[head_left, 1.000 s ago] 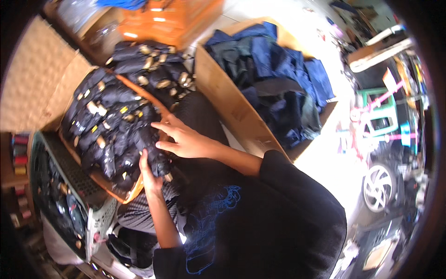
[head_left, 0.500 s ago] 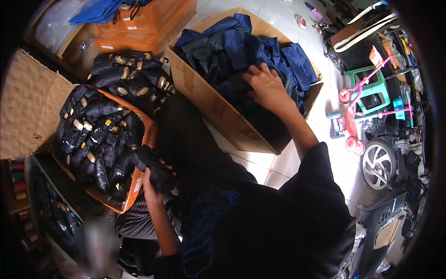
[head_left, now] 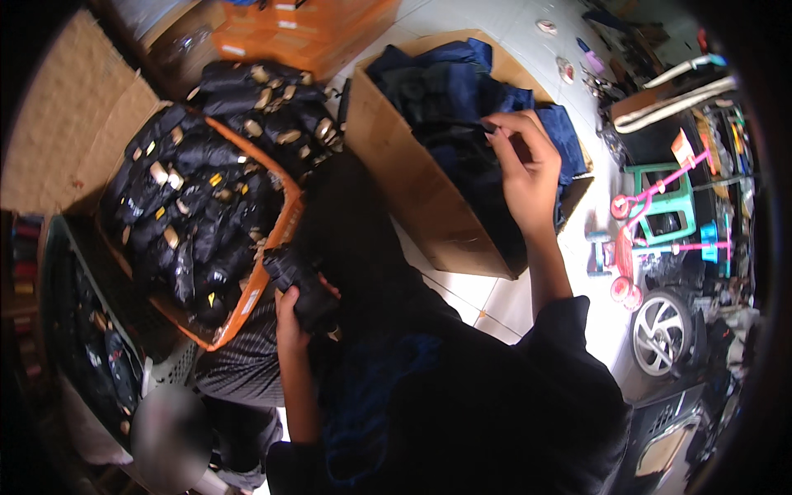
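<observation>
My left hand [head_left: 290, 320] is closed round a black bundle that looks like a folded umbrella [head_left: 302, 285], held over my lap beside the orange-edged box [head_left: 285, 219]. Several similar black folded umbrellas with tan handle ends [head_left: 194, 194] fill that box. Over the cardboard box [head_left: 417, 186], my right hand [head_left: 532, 177] pinches the edge of a dark piece of cloth [head_left: 462, 128] between thumb and fingertips. Navy and black pieces of cloth [head_left: 561, 136] are heaped beneath and around it. The rest of the pinched piece merges with the pile.
More black bundles [head_left: 264, 99] lie beyond the orange-edged box, near an orange package [head_left: 305, 37]. At the left stands a dark crate [head_left: 99, 297]. Off to the right are a pink scooter [head_left: 627, 239], a green stool [head_left: 668, 210] and a motorbike wheel [head_left: 660, 334].
My right hand has gone from lying spread on the cloth to pinching a dark piece and lifting slightly. My left hand still holds the folded umbrella. The whole view has shifted slightly.
</observation>
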Motion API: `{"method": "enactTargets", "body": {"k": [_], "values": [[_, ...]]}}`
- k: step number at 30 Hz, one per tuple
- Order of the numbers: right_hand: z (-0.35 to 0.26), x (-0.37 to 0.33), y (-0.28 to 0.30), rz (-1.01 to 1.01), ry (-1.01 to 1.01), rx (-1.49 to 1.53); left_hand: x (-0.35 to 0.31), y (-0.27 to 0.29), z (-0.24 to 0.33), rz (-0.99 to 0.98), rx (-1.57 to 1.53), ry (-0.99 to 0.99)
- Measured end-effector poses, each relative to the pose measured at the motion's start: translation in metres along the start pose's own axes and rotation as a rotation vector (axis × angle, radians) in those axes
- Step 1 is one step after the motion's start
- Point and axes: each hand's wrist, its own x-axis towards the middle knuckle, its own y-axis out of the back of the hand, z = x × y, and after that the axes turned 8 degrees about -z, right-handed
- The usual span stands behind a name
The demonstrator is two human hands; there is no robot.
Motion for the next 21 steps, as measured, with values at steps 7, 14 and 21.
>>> {"method": "enactTargets", "body": {"k": [7, 14, 21], "values": [[-0.014, -0.034, -0.102, -0.355, -0.153, 0.580, -0.025, 0.006, 0.003, 0.084, -0.024, -0.073], [0.004, -0.041, -0.178, -0.456, 0.122, 0.163, -0.046, 0.019, 0.003, 0.188, -0.043, -0.126], [0.017, -0.038, -0.220, -0.649, 0.498, -0.085, -0.043, 0.021, 0.006, 0.219, -0.019, -0.117]]}}
